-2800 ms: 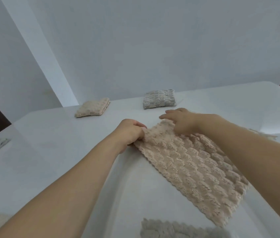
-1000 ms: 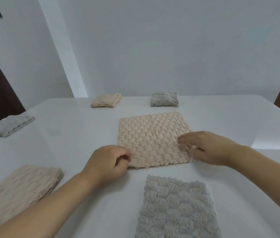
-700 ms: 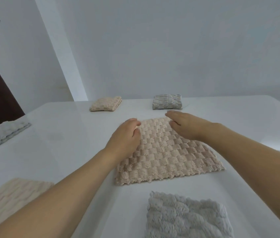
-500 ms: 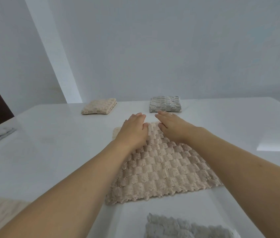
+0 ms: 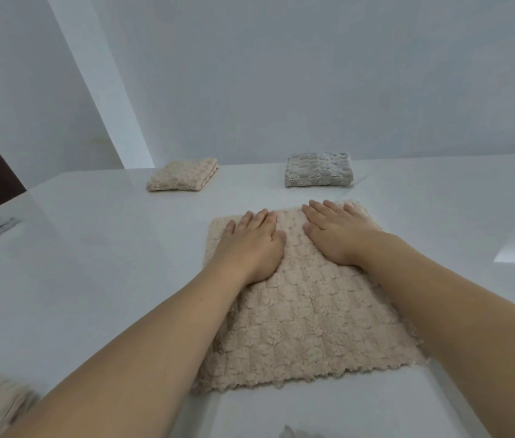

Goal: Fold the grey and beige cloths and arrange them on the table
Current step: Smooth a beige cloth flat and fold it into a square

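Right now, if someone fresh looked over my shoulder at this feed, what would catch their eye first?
Both hands, the left hand and right hand, lie flat with straight fingers on the far half of the big beige cloth spread mid-table. Beyond it, near the table's far edge, sit two small folded bundles: a folded beige cloth to the left and a folded grey cloth to the right.
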Available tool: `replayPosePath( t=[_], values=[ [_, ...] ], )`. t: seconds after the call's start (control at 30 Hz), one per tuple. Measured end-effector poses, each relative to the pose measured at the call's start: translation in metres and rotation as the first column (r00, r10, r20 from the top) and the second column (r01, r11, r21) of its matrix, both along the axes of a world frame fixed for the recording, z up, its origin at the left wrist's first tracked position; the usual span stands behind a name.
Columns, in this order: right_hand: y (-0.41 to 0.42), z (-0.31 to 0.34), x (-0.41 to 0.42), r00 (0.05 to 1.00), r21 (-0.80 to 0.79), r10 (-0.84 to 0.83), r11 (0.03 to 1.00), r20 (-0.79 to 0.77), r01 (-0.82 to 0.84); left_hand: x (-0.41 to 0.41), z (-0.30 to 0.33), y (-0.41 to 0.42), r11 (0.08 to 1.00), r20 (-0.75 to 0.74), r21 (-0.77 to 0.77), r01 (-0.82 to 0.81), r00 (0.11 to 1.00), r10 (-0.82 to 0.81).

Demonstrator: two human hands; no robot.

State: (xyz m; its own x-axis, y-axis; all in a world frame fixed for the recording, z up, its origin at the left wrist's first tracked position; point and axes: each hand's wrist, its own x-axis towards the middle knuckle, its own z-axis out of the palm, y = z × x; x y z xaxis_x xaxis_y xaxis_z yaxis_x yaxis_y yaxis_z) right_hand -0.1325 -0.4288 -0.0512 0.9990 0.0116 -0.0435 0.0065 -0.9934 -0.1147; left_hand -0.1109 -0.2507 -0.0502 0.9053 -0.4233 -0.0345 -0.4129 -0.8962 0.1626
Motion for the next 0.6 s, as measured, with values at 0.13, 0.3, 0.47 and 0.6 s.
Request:
replayPosePath(
  t=[0.13, 0.3, 0.47, 0.6],
  values=[
    [-0.009, 0.001, -0.005, 1.000, 0.005, -0.005, 1.000, -0.017, 0.005, 0.000, 0.000, 0.007, 1.000, -0.015, 0.009, -0.003, 1.000, 0.003],
    [-0.044, 0.003, -0.022, 0.993, 0.015, -0.097, 0.995, -0.062, 0.098, 0.002, -0.002, 0.042, 0.998, -0.034, 0.006, -0.065, 0.997, 0.065],
    [-0.039, 0.022, -0.030, 0.986, -0.141, -0.164, 0.978, -0.043, 0.156, 0.003, 0.018, 0.045, 0.957, 0.035, 0.223, -0.185, 0.983, 0.182],
    [0.007, 0.028, -0.047, 0.999, -0.059, 0.027, 0.998, 0.042, -0.025, -0.034, 0.018, 0.010, 0.997, 0.138, 0.063, -0.032, 0.990, 0.023]
  ],
)
